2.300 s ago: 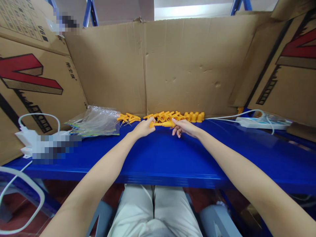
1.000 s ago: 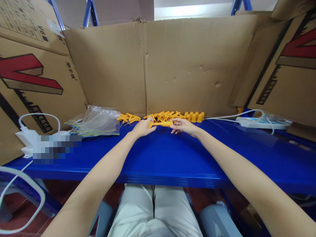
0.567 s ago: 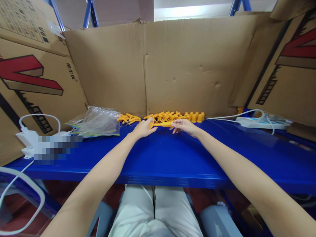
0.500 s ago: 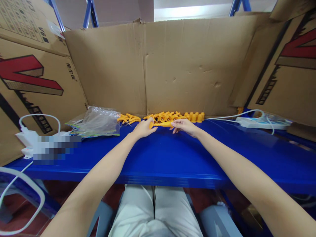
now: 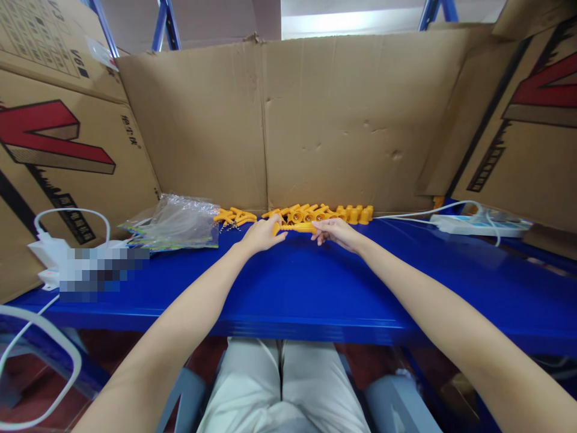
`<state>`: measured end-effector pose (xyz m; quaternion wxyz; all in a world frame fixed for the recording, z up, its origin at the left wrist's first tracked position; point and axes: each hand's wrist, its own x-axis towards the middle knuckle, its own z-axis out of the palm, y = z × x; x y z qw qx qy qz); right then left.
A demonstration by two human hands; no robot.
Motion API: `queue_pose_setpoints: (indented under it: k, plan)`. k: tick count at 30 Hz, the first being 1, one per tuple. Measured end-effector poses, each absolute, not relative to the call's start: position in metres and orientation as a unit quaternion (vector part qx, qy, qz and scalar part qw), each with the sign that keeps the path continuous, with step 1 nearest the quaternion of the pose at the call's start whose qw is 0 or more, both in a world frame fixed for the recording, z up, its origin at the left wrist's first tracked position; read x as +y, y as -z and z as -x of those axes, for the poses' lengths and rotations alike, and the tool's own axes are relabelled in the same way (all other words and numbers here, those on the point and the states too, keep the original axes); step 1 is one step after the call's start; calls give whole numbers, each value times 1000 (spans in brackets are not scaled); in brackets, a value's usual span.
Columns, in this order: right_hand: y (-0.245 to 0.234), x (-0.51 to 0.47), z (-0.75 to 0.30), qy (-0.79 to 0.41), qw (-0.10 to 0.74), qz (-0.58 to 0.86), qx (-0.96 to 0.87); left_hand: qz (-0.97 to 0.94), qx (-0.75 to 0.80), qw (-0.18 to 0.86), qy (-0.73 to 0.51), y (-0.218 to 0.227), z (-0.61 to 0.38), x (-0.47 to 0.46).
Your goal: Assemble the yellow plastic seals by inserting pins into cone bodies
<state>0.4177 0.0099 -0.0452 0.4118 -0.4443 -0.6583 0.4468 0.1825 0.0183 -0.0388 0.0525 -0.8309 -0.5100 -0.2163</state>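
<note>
Between my hands, level above the blue tabletop (image 5: 311, 282), lies a slim yellow plastic piece with a ridged, screw-like section (image 5: 295, 228). My left hand (image 5: 261, 236) is closed on its left end, thumb stretched along the near side. The fingertips of my right hand (image 5: 336, 233) pinch its right end. Just behind stand several yellow cup-shaped parts (image 5: 309, 217), their open mouths facing me. Further right is a row of upright yellow caps (image 5: 356, 214). Left of my left hand lie yellow branched pieces (image 5: 237, 215) with small bead chains (image 5: 231, 227). My fingers hide the ends of the held piece.
Clear plastic bags (image 5: 180, 219) lie in a stack at the left. A white power adapter (image 5: 51, 258) with a cable sits at the far left, and a white power strip (image 5: 480, 225) at the right. Cardboard walls (image 5: 360, 120) enclose the back and sides.
Hardly anything differs. My right fingers have shifted very slightly on the right end of the yellow piece; my left hand stays in place.
</note>
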Motion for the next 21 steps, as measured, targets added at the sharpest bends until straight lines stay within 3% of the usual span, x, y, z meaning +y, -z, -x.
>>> queue_pose_setpoints:
  k: [10, 21]
  plan:
    - [50, 21, -413, -563, 420, 450, -552, 829, -506, 104, 214, 33, -188, 9]
    - [46, 21, -413, -567, 412, 458, -547, 825, -516, 81, 216, 32, -189, 8]
